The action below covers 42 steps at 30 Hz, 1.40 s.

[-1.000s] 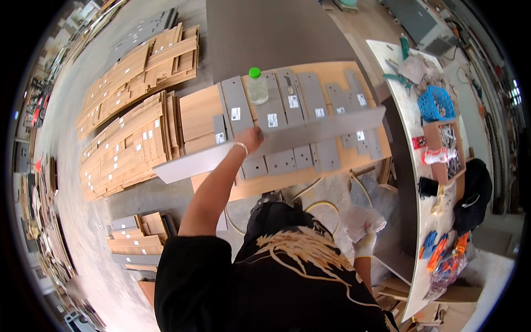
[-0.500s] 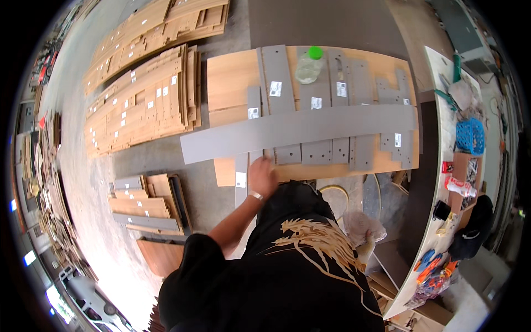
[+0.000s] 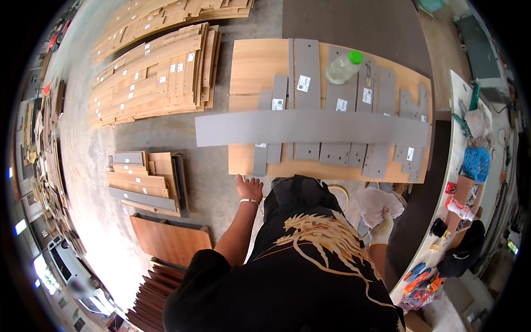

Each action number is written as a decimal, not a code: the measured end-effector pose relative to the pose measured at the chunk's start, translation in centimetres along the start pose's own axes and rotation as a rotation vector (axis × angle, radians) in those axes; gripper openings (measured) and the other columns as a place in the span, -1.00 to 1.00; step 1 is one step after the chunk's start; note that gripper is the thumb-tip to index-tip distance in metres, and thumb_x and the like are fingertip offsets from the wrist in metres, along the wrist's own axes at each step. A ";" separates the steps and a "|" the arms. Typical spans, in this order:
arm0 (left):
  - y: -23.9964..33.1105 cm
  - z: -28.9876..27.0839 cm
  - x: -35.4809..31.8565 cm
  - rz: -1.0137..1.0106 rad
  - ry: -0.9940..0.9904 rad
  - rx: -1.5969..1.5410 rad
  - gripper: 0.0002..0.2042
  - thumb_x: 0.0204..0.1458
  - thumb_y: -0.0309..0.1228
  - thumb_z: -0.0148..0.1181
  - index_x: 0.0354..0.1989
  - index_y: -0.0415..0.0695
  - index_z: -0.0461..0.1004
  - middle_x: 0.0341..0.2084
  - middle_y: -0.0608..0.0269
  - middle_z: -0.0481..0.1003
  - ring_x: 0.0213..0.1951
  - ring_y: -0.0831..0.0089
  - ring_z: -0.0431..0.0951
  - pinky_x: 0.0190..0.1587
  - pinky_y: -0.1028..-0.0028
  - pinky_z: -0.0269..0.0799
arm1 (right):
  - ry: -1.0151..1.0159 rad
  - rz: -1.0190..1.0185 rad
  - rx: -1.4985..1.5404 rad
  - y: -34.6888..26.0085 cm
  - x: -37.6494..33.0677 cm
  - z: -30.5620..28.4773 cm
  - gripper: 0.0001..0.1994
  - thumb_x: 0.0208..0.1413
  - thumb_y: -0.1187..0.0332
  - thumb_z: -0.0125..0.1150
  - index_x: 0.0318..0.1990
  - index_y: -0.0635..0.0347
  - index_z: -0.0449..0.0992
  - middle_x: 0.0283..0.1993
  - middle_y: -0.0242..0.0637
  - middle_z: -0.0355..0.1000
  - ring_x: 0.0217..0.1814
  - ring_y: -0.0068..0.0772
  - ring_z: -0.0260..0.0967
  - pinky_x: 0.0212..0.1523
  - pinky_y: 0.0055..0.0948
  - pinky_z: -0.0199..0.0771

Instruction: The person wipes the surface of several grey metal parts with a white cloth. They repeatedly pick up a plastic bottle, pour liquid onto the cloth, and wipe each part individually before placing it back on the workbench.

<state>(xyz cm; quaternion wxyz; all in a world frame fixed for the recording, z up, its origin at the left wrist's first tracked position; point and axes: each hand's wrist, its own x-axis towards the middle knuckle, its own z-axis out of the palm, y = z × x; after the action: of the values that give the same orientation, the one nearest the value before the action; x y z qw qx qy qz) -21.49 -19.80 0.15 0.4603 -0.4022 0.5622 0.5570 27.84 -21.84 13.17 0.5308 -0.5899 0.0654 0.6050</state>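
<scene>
Taking directions from the middle of the view, the long gray board (image 3: 312, 127) lies toward one o'clock, laid crosswise over the smaller gray panels (image 3: 337, 97) on the wooden table (image 3: 254, 58). Its nine o'clock end juts past the table's edge, while its three o'clock end reaches close to the opposite edge. The gray panels run beneath it at right angles, showing at its twelve and six o'clock sides; several carry white labels, and some have dark holes toward their ends. A clear bottle (image 3: 342, 71) with a green cap stands on one of the panels, at one o'clock. The left hand (image 3: 250, 189) is just off the middle toward seven o'clock, open, with fingers spread and nothing in it; its fingertips are near the table's six o'clock edge, and a white band (image 3: 250, 201) circles the wrist. The right hand (image 3: 381, 228), at four o'clock, wears a pale glove-like covering, and its fingers meet a crumpled, translucent bundle (image 3: 375, 202); whether they grip it I cannot tell. A tall stack of light wood panels (image 3: 155, 74) lies on the floor at ten o'clock, with a smaller stack (image 3: 144, 182) at nine. At three o'clock, a blue basket (image 3: 475, 164) sits on a white table (image 3: 460, 91).
</scene>
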 end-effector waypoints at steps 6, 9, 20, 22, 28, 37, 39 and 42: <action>1.4 0.9 1.0 0.106 -0.096 0.566 -0.50 0.29 -0.19 0.08 0.25 -0.31 0.25 0.05 -0.16 0.48 -0.19 -0.04 0.65 -0.24 0.05 0.65 | -0.015 -0.068 0.156 0.4 0.3 1.4 -0.49 0.41 0.26 0.09 0.43 0.23 0.30 0.36 -0.03 0.44 0.34 0.15 0.47 0.24 0.26 0.57; 1.5 4.3 0.2 0.016 -0.115 0.530 -0.54 0.29 -0.25 0.07 0.24 -0.32 0.27 -0.08 -0.20 0.48 -0.24 -0.09 0.64 -0.23 -0.01 0.63 | 0.046 -0.054 0.105 1.7 -1.1 1.2 -0.49 0.40 0.25 0.10 0.43 0.21 0.32 0.40 -0.01 0.42 0.38 0.19 0.43 0.29 0.32 0.50; -0.4 10.0 -3.4 0.632 -0.272 1.216 -0.41 0.07 -0.45 0.27 0.30 -0.33 0.26 -0.08 -0.09 0.46 -0.04 0.01 0.59 -0.05 0.05 0.59 | 0.099 -0.136 0.325 6.1 -4.6 -0.9 -0.43 0.33 0.34 0.14 0.46 0.22 0.24 0.42 0.04 0.37 0.41 0.24 0.39 0.34 0.34 0.48; -2.6 10.1 -6.3 1.248 -0.587 1.491 -0.35 0.04 -0.43 0.31 0.34 -0.31 0.25 -0.02 -0.10 0.46 0.03 0.01 0.55 0.07 0.03 0.54 | 0.093 -0.137 0.424 6.7 -5.7 -1.5 -0.42 0.32 0.35 0.15 0.47 0.22 0.23 0.44 0.04 0.35 0.43 0.25 0.37 0.37 0.35 0.45; -12.1 24.7 -6.4 1.956 -1.303 2.094 0.03 -0.14 -0.10 0.53 0.51 -0.22 0.12 0.48 -0.22 0.12 0.52 -0.18 0.06 0.53 -0.11 -0.04 | 0.104 -0.194 0.362 9.3 -7.1 -1.4 -0.39 0.34 0.26 0.15 0.49 0.21 0.21 0.48 0.05 0.32 0.46 0.27 0.33 0.39 0.34 0.42; -16.2 28.2 -7.1 1.740 -1.423 2.412 0.15 -0.26 -0.05 0.57 0.51 -0.30 0.08 0.42 -0.42 0.10 0.42 -0.33 0.12 0.52 -0.07 -0.04 | 0.219 -0.233 0.609 12.3 -10.5 -2.0 -0.45 0.40 0.32 0.04 0.49 0.28 0.20 0.50 0.11 0.29 0.50 0.29 0.27 0.45 0.35 0.34; -14.8 26.1 -6.5 1.743 -1.486 2.363 0.15 -0.28 -0.06 0.57 0.51 -0.29 0.08 0.44 -0.42 0.09 0.42 -0.33 0.12 0.52 -0.08 -0.04 | 0.219 -0.248 0.624 13.4 -10.7 -1.6 -0.43 0.40 0.31 0.04 0.49 0.29 0.18 0.50 0.12 0.28 0.52 0.29 0.25 0.48 0.35 0.30; -14.1 24.3 -5.9 1.732 -1.552 2.288 0.14 -0.25 -0.06 0.56 0.51 -0.31 0.08 0.50 -0.38 0.02 0.49 -0.29 0.05 0.56 -0.09 -0.12 | 0.202 -0.228 0.698 14.8 -9.9 -2.1 -0.41 0.38 0.30 0.07 0.50 0.31 0.17 0.50 0.13 0.27 0.53 0.29 0.23 0.49 0.35 0.27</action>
<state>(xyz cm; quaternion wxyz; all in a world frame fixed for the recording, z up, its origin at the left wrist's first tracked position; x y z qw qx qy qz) -4.74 3.30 3.36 -0.2255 -0.9089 -0.3506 -0.0078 15.97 -35.25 12.21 0.7545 -0.4340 0.2535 0.4220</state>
